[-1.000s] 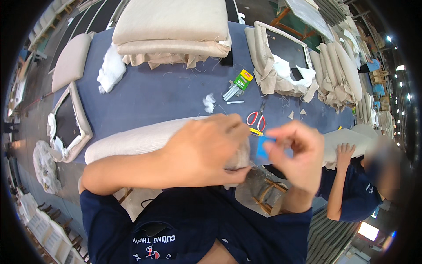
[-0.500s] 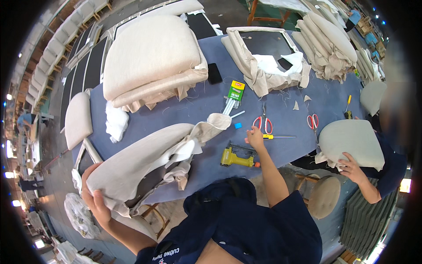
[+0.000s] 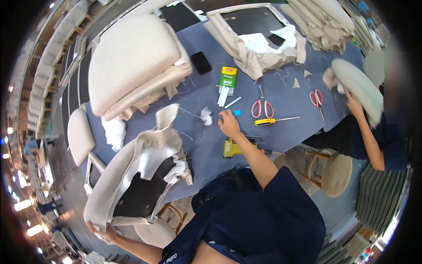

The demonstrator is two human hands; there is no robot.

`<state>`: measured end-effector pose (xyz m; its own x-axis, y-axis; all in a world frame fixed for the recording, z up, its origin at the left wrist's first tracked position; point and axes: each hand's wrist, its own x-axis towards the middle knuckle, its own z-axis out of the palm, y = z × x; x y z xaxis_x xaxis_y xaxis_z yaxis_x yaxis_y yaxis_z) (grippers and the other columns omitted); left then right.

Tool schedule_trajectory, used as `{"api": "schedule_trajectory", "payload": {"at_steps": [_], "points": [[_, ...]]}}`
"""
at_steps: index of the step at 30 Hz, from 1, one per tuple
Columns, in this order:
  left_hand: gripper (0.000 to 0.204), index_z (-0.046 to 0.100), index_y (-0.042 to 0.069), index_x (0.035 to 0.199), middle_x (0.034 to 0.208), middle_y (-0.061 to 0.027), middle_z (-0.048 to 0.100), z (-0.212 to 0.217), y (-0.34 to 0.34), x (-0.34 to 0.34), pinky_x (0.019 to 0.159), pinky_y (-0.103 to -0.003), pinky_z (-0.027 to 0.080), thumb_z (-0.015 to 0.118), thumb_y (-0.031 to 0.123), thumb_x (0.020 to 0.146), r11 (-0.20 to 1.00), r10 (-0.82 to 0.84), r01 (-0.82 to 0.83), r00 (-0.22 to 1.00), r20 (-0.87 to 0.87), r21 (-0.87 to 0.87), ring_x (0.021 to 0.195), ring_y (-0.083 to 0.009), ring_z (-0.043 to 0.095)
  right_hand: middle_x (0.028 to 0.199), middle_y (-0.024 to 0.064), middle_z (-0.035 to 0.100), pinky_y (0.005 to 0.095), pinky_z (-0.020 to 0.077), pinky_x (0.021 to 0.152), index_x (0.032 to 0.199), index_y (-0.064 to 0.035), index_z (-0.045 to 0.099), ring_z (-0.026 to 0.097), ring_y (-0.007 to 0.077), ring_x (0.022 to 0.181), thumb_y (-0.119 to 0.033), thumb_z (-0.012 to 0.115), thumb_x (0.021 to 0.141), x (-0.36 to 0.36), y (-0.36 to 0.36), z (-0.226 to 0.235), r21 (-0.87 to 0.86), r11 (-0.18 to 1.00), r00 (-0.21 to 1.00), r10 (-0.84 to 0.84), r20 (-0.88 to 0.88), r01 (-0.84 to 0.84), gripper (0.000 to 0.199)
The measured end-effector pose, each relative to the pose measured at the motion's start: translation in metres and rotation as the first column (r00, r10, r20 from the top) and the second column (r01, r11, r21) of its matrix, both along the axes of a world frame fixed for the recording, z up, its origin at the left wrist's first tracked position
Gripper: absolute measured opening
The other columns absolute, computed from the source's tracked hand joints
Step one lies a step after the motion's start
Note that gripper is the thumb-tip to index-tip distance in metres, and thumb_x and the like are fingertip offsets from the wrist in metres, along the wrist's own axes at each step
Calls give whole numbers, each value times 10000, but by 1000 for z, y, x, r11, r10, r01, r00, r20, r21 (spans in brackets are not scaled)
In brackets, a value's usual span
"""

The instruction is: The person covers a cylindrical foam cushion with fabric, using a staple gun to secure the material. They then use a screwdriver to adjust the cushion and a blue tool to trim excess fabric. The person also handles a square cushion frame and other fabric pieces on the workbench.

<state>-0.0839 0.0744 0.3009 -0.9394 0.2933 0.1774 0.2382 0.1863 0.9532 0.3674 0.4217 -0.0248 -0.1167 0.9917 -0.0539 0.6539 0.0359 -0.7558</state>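
A beige fabric-covered seat cushion [image 3: 105, 189] leans at the near left of the table, its black underside [image 3: 140, 189] facing me. White padding [image 3: 154, 162] and loose fabric spill over its far edge. My left hand [image 3: 104, 234] grips the cushion's lower edge, its fingers partly hidden beneath it. My right hand [image 3: 229, 124] is over the table, empty, its fingers apart. Close to it are a small blue block [image 3: 237, 112], a white tuft of padding [image 3: 205, 116] and a yellow-green staple gun [image 3: 233, 148]. A yellow-handled screwdriver [image 3: 265, 122] lies to its right.
Red-handled pliers [image 3: 262, 105], scissors [image 3: 316, 99], a green-and-yellow staple box [image 3: 228, 78] and a black phone [image 3: 201, 63] lie on the blue table [image 3: 281, 99]. Stacked cushions [image 3: 132, 61] stand far left. At right, a co-worker's hand [image 3: 353, 103] holds another cushion [image 3: 358, 83].
The cushion has tipped up, showing more of its underside, with my left hand lower on its edge. My right hand has moved left from the screwdriver. The tuft now shows. The co-worker's cushion has turned.
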Motion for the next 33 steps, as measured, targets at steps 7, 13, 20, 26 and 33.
{"api": "schedule_trajectory", "payload": {"at_steps": [7, 13, 20, 26, 33], "points": [[772, 489, 10, 1514, 1526, -166, 518, -5, -4, -10, 1207, -501, 341, 395, 588, 1011, 993, -104, 108, 992, -71, 55, 1426, -325, 479, 1176, 172, 584, 489, 505, 961, 1186, -61, 632, 599, 394, 1120, -95, 656, 910, 113, 32, 5, 263, 920, 940, -326, 104, 289, 279], [770, 494, -2, 1501, 1503, -170, 532, -7, 16, -16, 1197, -492, 352, 380, 580, 1010, 985, -168, 169, 985, -29, 40, 1410, -324, 491, 1124, 188, 588, 505, 518, 921, 1157, -75, 653, 613, 404, 1080, -211, 681, 947, 195, -3, 12, 108, 954, 878, -300, 373, 280, 252], [780, 499, -16, 1480, 1466, -170, 551, 2, 27, -21, 1181, -480, 359, 361, 583, 999, 952, -299, 299, 954, -15, 65, 1392, -319, 500, 1104, 197, 582, 520, 530, 886, 1141, -85, 656, 633, 422, 1031, -344, 687, 986, 176, -43, 14, -142, 924, 873, -274, 404, 355, 303], [743, 539, 2, 1441, 1418, -158, 582, 0, 25, -26, 1162, -447, 369, 373, 576, 999, 962, -268, 269, 963, -22, 48, 1364, -302, 518, 1073, 157, 579, 500, 526, 842, 1009, -78, 685, 630, 382, 999, -241, 752, 927, 173, -37, 7, 76, 971, 873, -237, 425, 227, 195], [775, 523, 4, 1473, 1438, -169, 582, -2, 19, -22, 1146, -472, 414, 417, 597, 985, 962, -259, 257, 966, 7, 94, 1357, -314, 541, 1074, 93, 585, 464, 521, 887, 959, -104, 720, 607, 287, 1092, -197, 778, 882, 139, 4, 1, 73, 954, 738, 175, 651, -291, 134]]}}
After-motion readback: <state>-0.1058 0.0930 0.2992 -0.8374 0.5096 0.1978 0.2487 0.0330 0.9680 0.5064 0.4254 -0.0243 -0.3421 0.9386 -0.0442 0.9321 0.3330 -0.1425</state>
